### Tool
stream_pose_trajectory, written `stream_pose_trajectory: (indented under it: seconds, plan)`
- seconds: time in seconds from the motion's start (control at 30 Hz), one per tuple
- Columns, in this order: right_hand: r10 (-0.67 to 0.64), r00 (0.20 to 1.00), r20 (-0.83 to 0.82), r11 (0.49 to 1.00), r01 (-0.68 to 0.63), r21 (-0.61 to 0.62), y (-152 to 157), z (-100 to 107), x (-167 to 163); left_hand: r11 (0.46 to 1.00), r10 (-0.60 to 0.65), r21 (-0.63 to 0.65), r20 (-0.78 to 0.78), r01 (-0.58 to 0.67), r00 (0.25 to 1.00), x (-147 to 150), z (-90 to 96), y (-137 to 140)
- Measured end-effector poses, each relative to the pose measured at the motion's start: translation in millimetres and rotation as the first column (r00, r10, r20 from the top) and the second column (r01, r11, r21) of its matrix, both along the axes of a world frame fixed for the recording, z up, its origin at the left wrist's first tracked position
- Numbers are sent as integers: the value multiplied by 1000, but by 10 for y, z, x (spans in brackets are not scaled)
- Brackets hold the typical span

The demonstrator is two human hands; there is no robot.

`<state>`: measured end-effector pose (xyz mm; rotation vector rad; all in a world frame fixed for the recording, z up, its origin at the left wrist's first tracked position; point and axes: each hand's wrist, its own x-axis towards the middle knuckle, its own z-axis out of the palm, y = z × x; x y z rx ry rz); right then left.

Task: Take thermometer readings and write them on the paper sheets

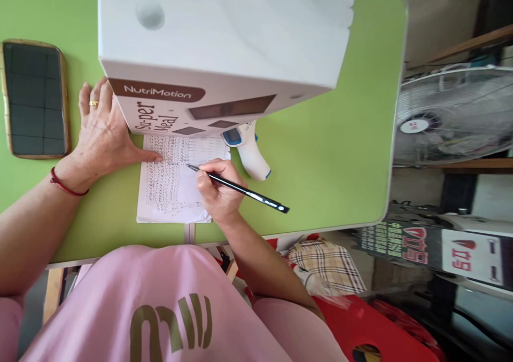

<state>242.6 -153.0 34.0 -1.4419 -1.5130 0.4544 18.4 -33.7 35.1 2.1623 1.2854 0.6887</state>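
Head view: black pen point(253, 194) is being pinched between thumb and fingers of right hand point(222, 197), tip being pointed at handwritten paper point(176, 183); paper is being supported by green table point(332, 154), upper part being hidden by white box point(240, 36); paper is being touched by thumb of left hand point(103, 132), hand being laid open, nothing gripped

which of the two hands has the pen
The right hand, which grips the black pen over the handwritten paper. The left hand shows no pen and wears a gold ring.
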Motion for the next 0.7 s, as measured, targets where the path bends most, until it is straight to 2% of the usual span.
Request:
stream_pose_trajectory:
  seconds: [0.27,0.4,0.57,0.7]
  plan:
    - [20,1000,-14,999,-20,39,9,-18,2,993,41,-112,102,-29,994,23,57,-32]
    - [36,999,-33,999,-35,41,3,-14,9,996,41,-83,104,-32,994,21,56,-26]
    - [-30,999,-24,999,31,30,-6,-1,41,994,47,-106,134,-33,990,25,50,-18]
    - [-33,999,-29,999,35,40,-4,-1,55,995,39,-93,143,-26,989,7,26,-19]
